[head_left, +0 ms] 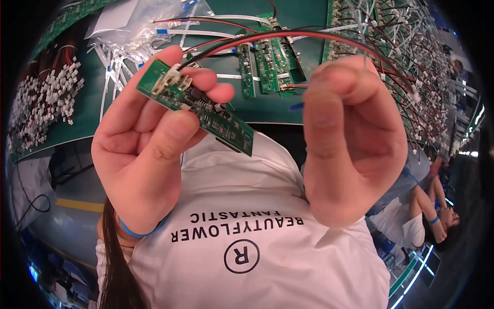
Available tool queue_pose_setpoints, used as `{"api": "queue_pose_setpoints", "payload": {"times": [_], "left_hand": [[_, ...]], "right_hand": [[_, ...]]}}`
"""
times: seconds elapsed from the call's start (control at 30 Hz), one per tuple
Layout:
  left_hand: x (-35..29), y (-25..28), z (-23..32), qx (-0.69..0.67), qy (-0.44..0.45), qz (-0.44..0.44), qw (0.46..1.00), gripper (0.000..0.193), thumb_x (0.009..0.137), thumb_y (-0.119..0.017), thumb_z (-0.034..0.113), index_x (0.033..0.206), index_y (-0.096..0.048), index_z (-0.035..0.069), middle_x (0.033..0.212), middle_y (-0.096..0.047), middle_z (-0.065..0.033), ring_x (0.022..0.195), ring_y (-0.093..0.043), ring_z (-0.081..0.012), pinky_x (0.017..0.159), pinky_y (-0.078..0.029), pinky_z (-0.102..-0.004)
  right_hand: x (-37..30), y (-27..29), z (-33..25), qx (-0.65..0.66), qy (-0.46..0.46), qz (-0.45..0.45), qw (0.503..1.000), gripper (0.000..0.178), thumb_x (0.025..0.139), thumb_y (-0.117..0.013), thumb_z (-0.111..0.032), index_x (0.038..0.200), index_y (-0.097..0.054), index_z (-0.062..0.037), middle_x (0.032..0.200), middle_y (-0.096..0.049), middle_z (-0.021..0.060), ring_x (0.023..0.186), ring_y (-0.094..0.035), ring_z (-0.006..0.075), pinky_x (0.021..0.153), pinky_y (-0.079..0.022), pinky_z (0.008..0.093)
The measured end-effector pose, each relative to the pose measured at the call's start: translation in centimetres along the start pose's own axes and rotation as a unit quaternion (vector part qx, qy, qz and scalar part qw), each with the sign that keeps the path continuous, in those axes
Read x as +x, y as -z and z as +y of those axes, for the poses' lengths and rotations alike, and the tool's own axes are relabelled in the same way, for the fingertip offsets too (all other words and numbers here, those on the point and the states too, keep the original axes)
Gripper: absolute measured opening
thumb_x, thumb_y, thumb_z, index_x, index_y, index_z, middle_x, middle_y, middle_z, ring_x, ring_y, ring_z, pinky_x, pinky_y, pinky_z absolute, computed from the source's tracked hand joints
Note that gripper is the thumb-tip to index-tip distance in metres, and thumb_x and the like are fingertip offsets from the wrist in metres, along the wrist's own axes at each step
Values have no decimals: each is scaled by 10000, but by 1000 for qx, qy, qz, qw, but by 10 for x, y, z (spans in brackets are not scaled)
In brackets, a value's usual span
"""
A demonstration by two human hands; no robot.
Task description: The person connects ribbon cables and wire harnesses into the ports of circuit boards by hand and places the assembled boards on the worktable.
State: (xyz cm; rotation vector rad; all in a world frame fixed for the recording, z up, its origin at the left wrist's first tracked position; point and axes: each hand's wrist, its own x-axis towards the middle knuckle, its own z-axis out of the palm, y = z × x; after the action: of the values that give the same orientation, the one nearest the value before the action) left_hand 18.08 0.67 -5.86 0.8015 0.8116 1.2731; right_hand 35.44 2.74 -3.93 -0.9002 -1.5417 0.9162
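Note:
My left hand (149,123) is closed on a narrow green circuit board (221,123), tilted, with its thumb on the near side and fingers behind. A red and black wire pair (288,34) runs from a white connector at the board's upper left end. It arches over my right hand and ends in a small white plug. Slightly blurred, my right hand (355,134) pinches thumb to fingertips, apart from the board. A blue tip (296,107) pokes out beside the thumb, apparently the end of a flat ribbon cable whose length is mostly hidden.
Several finished-looking boards (267,62) with wires and white ribbon cables lie on the green table mat (170,110). Bundled wires with white plugs (46,98) are at left, near a clear plastic bag (139,31). Tangled wired boards (401,62) fill the right. Another person (411,221) sits at far right.

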Motion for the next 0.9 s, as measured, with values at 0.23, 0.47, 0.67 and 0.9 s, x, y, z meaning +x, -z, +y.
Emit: {"api": "queue_pose_setpoints", "payload": {"times": [0.23, 0.47, 0.67, 0.9], "left_hand": [[-1, 0, 8, -20, 44, -50, 998, 664, 767, -634, 196, 1268, -260, -26, 1094, -507, -160, 996, -520, -225, 884, -415, -329], [-7, -6, 11, -6, 81, 25, 996, 754, 660, -734, 259, 1240, -332, -7, 1019, -527, -151, 938, -516, -205, 828, -432, -317], [-8, -9, 11, -22, 75, 37, 996, 741, 658, -734, 237, 1225, -340, -30, 978, -556, -138, 877, -553, -202, 785, -461, -310], [-7, -5, 6, -22, 62, 37, 997, 706, 674, -717, 203, 1224, -346, -39, 995, -563, -137, 883, -564, -212, 776, -465, -302]], "right_hand": [[1, -3, -1, 56, 82, -65, 993, 53, 775, -504, -30, 746, -478, 7, 831, -575, 201, 663, -488, 193, 652, -383, 295], [3, 0, -4, -68, 123, -188, 972, 146, 746, -582, -62, 715, -440, -74, 866, -625, 184, 543, -469, 142, 598, -340, 275], [-8, -16, -9, -120, 132, -107, 978, 206, 716, -590, -32, 825, -423, -82, 856, -628, 158, 585, -438, 157, 610, -352, 293], [-12, -22, 5, -65, 173, -36, 982, 302, 368, -587, -17, 669, -577, 13, 703, -541, 57, 591, -519, 196, 557, -357, 264]]}}
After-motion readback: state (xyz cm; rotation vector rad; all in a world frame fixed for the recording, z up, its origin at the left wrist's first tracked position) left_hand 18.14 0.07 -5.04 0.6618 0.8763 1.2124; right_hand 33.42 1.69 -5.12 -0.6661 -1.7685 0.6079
